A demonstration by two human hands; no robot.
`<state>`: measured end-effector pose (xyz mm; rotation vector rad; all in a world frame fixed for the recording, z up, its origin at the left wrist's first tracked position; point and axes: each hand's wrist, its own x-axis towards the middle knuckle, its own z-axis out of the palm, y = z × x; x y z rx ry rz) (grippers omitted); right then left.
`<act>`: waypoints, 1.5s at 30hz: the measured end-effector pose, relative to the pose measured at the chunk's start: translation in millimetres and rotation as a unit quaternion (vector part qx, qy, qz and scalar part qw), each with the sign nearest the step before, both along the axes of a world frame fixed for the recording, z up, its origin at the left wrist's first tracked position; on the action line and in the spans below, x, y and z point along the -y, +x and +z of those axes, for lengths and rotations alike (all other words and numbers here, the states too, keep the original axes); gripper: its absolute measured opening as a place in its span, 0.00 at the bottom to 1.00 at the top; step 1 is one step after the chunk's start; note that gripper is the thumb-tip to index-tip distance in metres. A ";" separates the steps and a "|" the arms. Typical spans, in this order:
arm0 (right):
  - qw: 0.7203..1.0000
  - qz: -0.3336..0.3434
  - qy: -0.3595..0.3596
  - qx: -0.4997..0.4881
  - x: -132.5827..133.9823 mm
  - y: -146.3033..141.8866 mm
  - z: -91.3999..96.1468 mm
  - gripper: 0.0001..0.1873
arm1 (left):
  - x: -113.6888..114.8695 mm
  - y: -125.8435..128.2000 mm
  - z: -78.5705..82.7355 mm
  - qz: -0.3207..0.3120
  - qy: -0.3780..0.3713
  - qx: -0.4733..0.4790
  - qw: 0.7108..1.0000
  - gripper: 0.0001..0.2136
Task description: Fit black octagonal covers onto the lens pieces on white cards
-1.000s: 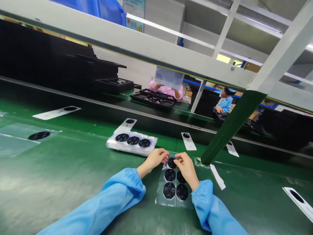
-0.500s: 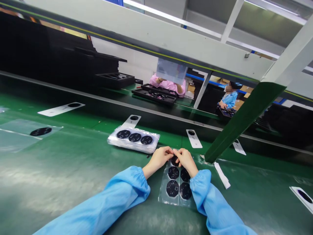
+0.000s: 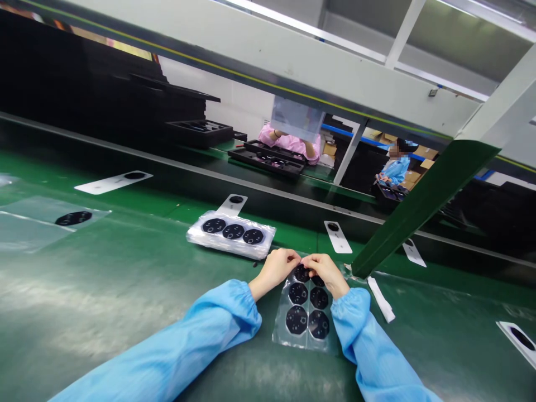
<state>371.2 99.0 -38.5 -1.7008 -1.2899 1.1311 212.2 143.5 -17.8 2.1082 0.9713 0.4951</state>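
A clear plastic sheet with two columns of black round stickers lies on the green bench in front of me. My left hand is closed in a pinch at the sheet's top edge. Close against it, my right hand pinches at the same edge, by the top sticker, and partly covers the sticker on the right. The fingertips nearly touch, and any small piece between them is too small to make out. Just left of my hands lies a stack of sticker sheets in clear plastic.
White cards with black ovals lie along the bench's far side. A slanted green post rises at right, beside a folded white strip. Another clear sheet lies left. Beyond the ledge, two people work at black trays.
My right hand has shifted slightly right and turned, uncovering more of the stickers. My left fingertips stay at the top edge. The whole view has shifted a little.
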 end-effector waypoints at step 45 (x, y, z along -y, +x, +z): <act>0.863 0.050 0.315 0.391 60.9 -11.7 -2.6 0.12 | -20.2 27.7 -14.5 -0.110 0.244 -0.066 0.961 0.12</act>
